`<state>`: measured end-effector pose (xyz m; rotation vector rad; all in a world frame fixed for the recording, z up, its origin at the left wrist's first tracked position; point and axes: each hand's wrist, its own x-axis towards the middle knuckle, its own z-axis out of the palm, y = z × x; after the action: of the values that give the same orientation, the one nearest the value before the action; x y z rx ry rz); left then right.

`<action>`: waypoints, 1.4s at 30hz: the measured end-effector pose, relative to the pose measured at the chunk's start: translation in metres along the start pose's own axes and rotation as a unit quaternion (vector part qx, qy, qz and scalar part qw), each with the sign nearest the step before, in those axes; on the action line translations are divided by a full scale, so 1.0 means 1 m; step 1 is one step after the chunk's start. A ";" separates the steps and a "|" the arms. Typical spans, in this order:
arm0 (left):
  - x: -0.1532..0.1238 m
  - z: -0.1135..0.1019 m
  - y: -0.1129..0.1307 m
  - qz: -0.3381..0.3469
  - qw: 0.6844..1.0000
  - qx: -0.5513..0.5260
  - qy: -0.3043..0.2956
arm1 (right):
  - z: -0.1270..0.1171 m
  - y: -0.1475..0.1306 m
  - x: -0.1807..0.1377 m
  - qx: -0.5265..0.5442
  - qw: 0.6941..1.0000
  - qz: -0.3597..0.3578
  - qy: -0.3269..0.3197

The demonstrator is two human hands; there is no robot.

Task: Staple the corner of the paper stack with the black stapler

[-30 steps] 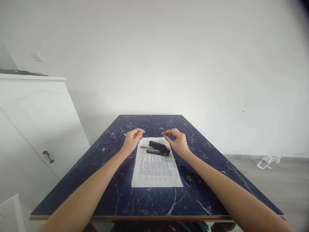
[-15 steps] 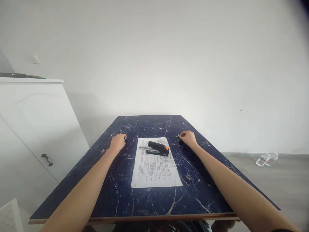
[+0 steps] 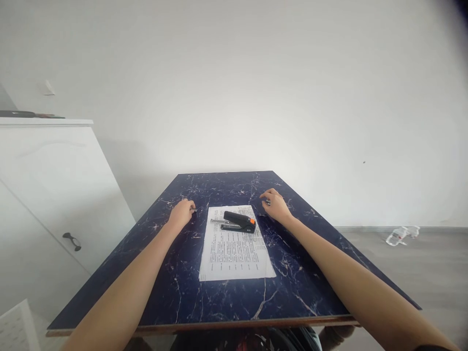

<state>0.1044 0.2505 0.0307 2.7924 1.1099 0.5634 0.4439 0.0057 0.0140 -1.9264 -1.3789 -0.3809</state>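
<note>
A black stapler (image 3: 239,222) with an orange tip lies open on the far end of a printed sheet of paper (image 3: 236,248), on a dark blue marbled table (image 3: 219,302). My left hand (image 3: 181,212) rests on the table left of the sheet, fingers curled, pinching a small silvery thing I cannot make out. My right hand (image 3: 275,204) lies right of the sheet's far corner, fingers curled around a small silvery thing as well. Neither hand touches the stapler.
A white cabinet (image 3: 47,195) with a dark handle stands to the left of the table. A white wall is behind. A crushed plastic bottle (image 3: 400,235) lies on the grey floor at the right. A white sheet shows at the bottom left corner.
Both hands moved apart from above the sheet's far edge to the table on either side of it. Since half a second ago my right hand has shifted slightly back toward the sheet.
</note>
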 end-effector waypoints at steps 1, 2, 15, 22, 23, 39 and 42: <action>0.000 0.000 0.001 0.002 1.000 -0.003 0.006 | -0.001 -0.009 -0.002 0.011 1.000 -0.026 -0.003; 0.000 -0.001 0.002 0.004 1.000 -0.006 0.011 | -0.001 -0.017 -0.004 0.023 0.998 -0.050 -0.005; -0.021 -0.011 0.065 0.074 0.883 -0.457 -0.076 | 0.010 -0.047 -0.019 0.120 0.982 -0.110 -0.097; -0.020 -0.003 0.068 0.016 0.837 -0.537 -0.104 | 0.013 -0.044 -0.018 0.114 0.981 -0.082 -0.135; -0.020 -0.001 0.068 0.011 0.832 -0.542 -0.114 | 0.013 -0.044 -0.018 0.115 0.980 -0.082 -0.140; -0.021 -0.004 0.069 0.177 0.932 -0.300 -0.098 | 0.012 -0.045 -0.017 0.099 0.978 -0.084 -0.164; -0.023 0.000 0.072 0.181 0.935 -0.285 -0.105 | 0.011 -0.047 -0.017 0.096 0.978 -0.079 -0.169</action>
<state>0.1358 0.1823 0.0390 2.4537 0.3108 0.4977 0.3928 0.0089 0.0140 -1.7815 -1.7269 0.0108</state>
